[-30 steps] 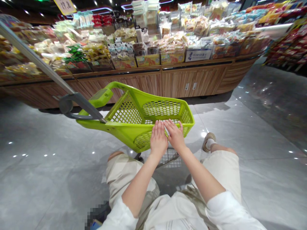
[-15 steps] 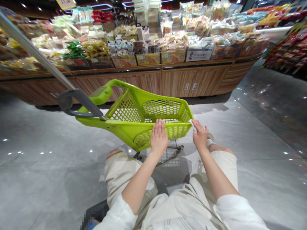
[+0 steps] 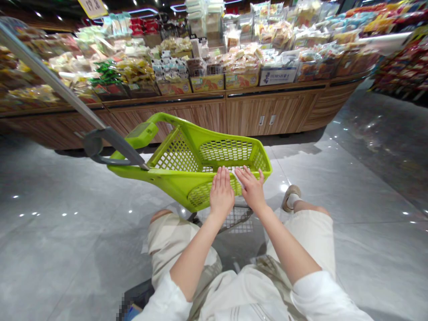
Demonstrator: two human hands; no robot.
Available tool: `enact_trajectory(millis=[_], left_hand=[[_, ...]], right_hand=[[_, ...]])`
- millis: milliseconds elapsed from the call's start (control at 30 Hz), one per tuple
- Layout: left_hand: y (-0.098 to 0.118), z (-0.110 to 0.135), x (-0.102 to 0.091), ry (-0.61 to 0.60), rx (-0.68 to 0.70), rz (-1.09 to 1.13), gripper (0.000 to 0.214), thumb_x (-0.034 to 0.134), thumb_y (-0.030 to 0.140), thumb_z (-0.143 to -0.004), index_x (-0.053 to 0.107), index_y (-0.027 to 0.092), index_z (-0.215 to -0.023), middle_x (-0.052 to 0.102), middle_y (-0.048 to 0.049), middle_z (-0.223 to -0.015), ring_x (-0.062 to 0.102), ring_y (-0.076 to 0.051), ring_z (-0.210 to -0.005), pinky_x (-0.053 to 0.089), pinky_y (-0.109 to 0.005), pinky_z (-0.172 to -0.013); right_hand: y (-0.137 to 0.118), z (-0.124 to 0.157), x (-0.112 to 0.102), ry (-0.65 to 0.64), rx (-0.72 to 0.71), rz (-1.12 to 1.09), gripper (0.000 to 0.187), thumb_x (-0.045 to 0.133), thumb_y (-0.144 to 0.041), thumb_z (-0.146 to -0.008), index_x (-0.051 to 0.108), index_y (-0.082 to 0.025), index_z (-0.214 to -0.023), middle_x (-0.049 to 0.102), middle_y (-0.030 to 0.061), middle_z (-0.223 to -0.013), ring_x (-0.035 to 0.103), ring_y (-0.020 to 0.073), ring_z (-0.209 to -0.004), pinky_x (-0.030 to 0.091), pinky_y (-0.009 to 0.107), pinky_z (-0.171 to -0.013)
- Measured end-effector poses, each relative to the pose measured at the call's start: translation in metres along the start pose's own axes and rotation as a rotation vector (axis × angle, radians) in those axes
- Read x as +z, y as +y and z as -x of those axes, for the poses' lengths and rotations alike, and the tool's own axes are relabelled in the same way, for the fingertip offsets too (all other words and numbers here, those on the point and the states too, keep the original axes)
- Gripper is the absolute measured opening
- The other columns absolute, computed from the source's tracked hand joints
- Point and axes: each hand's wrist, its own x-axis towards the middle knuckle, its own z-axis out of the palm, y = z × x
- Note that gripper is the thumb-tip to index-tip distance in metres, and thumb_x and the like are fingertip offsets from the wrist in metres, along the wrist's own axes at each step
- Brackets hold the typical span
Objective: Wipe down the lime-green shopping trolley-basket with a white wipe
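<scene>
A lime-green plastic shopping cart stands sideways before me, its perforated basket facing up. My left hand lies with fingers straight and together against the near rim, at about the middle of that side. Just right of it, my right hand presses a small white cloth or tissue onto the same rim. Most of the white piece is hidden under the fingers. A grey plastic bracket with a long metal pole joins the cart's handle end on the left.
Behind the cart runs a wood-panelled display counter piled with packaged snacks. A price sign hangs at upper left. More packaged goods stand at far right. Below the basket is a lower rack; grey tiles cover the floor.
My right hand has slid left along the near rim with the white cloth, from the cart's right corner to beside my left hand. My left hand has stayed in place.
</scene>
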Motion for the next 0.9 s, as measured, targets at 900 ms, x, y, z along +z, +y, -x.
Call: enact_trajectory(millis=[900], left_hand=[[0.0,0.0,-0.002,-0.034,0.016,-0.064,0.063,0.038,0.017,-0.094,0.024,0.002,-0.153,0.025,-0.0163,-0.163,0.01,-0.024,-0.153,0.019,-0.043,-0.125]], right_hand=[[-0.013,-0.005,0.003,-0.005,-0.021,-0.037,0.067,0.039,-0.003,-0.078,0.049,-0.023,-0.142,0.054,0.0059,-0.146,0.035,0.0209,-0.145,0.007,0.055,-0.119]])
